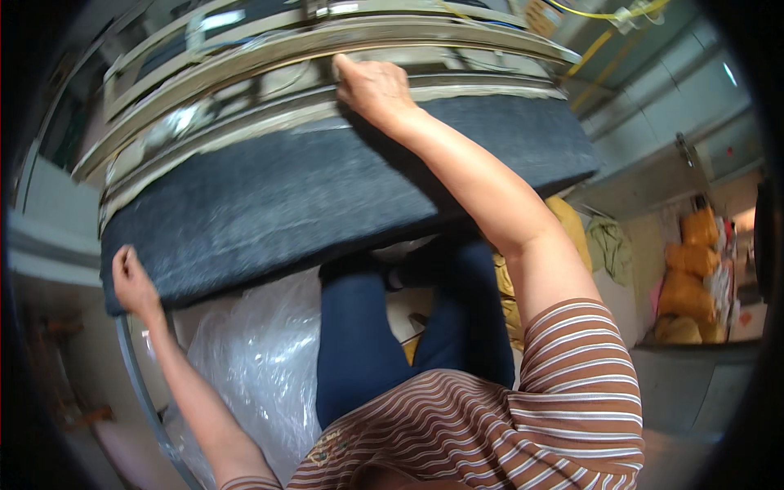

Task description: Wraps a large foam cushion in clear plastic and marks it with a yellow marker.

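A long padded board covered in dark blue-grey cloth (269,204) stretches across in front of me, above my knees. My left hand (135,282) rests at the board's left end, its fingers curled in; whatever is between them is too small to make out. My right hand (371,90) reaches over the cloth's far edge to the machine, close to a long pale metal rail (245,67). Its fingers are closed, and what they hold is hidden by the hand. A pale strip (220,140) runs along the far side of the cloth.
Clear plastic sheeting (253,351) hangs below the board at left, beside a metal frame leg (139,367). Yellow bags (567,229) lie under the board's right end. Stacked yellow packages (690,278) stand farther right. A yellow cable (604,14) hangs at upper right.
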`<action>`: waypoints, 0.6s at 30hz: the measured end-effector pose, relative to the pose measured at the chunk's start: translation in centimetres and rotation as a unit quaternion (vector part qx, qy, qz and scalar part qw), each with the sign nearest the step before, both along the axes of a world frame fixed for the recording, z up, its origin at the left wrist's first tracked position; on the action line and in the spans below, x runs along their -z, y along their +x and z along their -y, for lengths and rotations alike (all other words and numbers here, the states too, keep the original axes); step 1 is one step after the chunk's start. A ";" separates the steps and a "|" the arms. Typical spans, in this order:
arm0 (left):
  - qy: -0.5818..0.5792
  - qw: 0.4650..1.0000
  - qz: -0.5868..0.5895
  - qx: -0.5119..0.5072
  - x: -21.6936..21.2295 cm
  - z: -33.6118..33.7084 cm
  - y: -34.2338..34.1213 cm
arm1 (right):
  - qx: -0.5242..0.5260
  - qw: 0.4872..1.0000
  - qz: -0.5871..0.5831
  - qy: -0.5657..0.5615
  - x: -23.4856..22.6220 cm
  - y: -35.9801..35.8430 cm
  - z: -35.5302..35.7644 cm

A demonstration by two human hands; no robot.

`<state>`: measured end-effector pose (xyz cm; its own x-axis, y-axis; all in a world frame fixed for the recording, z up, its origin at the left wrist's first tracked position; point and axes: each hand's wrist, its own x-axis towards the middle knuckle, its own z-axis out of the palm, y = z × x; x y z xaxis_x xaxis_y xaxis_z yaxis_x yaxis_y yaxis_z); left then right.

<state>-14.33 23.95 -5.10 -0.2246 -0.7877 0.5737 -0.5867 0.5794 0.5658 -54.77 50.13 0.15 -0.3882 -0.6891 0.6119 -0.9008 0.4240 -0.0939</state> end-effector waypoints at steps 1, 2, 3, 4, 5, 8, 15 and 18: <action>0.000 1.000 0.008 0.018 0.7 1.1 0.7 | 0.035 0.999 0.002 0.005 0.0 -2.3 -3.5; 0.007 1.000 0.015 0.018 0.9 1.2 0.3 | 0.071 0.997 0.002 0.012 0.0 -4.7 -7.2; 0.011 0.999 0.036 0.006 0.9 1.5 0.5 | 0.111 0.994 0.004 0.013 0.0 -6.9 -10.4; 0.007 0.999 0.045 0.011 0.7 1.5 0.7 | 0.147 0.989 0.008 0.013 -0.1 -8.9 -13.4; -0.002 0.998 0.054 0.018 0.7 1.7 1.1 | 0.186 0.982 0.019 0.010 0.0 -10.9 -16.1; -0.018 0.997 0.071 0.030 1.3 3.5 2.4 | 0.281 0.960 0.023 0.007 0.2 -16.2 -23.3; 0.006 0.993 0.108 0.040 1.6 5.1 2.7 | 0.355 0.933 0.049 0.030 -0.3 -23.1 -31.6; 0.004 0.993 0.115 0.037 1.8 5.1 3.1 | 0.350 0.932 0.092 0.000 0.2 -23.7 -31.6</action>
<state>-11.27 18.86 -6.92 -0.4068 -0.7682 0.4944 -0.6564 0.6222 0.4267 -78.51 81.78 -0.03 -0.8416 -0.2264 0.4904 -0.3712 0.9020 -0.2205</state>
